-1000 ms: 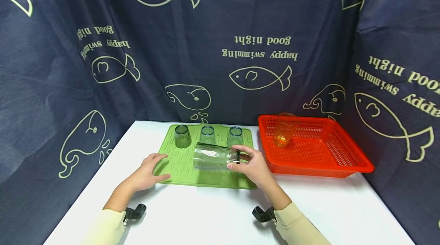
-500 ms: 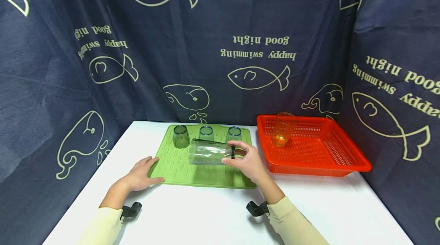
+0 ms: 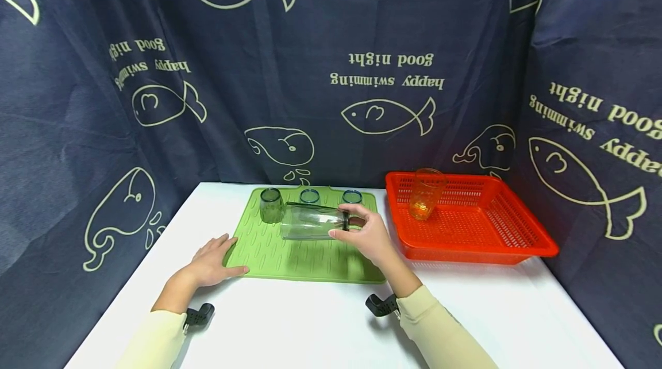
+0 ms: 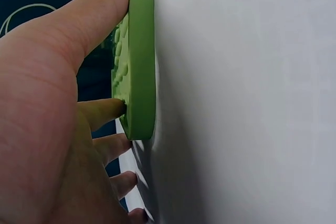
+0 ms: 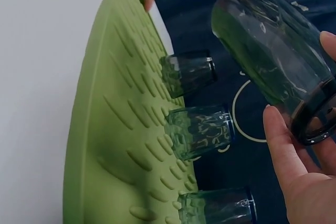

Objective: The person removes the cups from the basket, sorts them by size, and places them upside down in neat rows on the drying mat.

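My right hand holds a tall clear glass on its side above the green drying mat. Thumb and fingers grip it at the end with a dark ring, and its other end points left. Behind it stand three small glasses on the mat: a greenish one and two blue-rimmed ones, a middle glass and a right glass, both partly hidden. At the mat's front left corner rests my left hand, fingers spread, the thumb on the front edge.
A red plastic basket stands right of the mat, with an amber-tinted tall glass leaning in its back left corner. White table surrounds the mat. A dark blue curtain with fish drawings hangs close behind and at both sides.
My right hand has carried the tall glass back and slightly left, so it now overlaps the small glasses more. The left hand has lowered onto the mat's corner.
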Demonstrator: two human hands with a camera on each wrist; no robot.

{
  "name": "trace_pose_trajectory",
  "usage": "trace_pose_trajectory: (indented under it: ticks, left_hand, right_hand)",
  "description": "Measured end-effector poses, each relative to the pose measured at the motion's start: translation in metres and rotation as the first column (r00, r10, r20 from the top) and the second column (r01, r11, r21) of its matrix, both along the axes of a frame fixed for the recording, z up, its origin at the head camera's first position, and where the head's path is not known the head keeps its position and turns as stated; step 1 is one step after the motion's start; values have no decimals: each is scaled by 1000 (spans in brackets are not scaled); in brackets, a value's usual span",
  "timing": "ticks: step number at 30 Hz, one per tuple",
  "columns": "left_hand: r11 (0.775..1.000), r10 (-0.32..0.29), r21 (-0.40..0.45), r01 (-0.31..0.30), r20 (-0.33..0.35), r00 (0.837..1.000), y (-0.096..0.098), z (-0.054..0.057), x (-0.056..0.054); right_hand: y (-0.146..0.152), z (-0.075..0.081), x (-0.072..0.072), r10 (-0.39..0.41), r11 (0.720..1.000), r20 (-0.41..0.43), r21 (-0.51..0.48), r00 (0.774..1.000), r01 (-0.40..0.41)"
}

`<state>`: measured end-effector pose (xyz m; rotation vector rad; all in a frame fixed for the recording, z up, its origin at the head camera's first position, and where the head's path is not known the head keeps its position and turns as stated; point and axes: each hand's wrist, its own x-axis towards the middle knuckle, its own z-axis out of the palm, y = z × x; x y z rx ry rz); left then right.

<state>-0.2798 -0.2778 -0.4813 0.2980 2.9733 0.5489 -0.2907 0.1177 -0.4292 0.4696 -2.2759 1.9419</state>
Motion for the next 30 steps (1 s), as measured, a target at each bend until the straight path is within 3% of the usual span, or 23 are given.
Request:
trace_pose_trajectory:
  ticks: [19, 30]
  left_hand:
    - [998, 36, -48, -34, 30, 999, 3, 3, 1]
    - [998, 42, -52, -40, 37, 998, 5, 5, 2]
  right_hand:
    - [-21, 7, -18, 13, 997, -39, 71, 999, -10]
    - [-37, 2, -32, 20, 992, -69, 124, 997, -11]
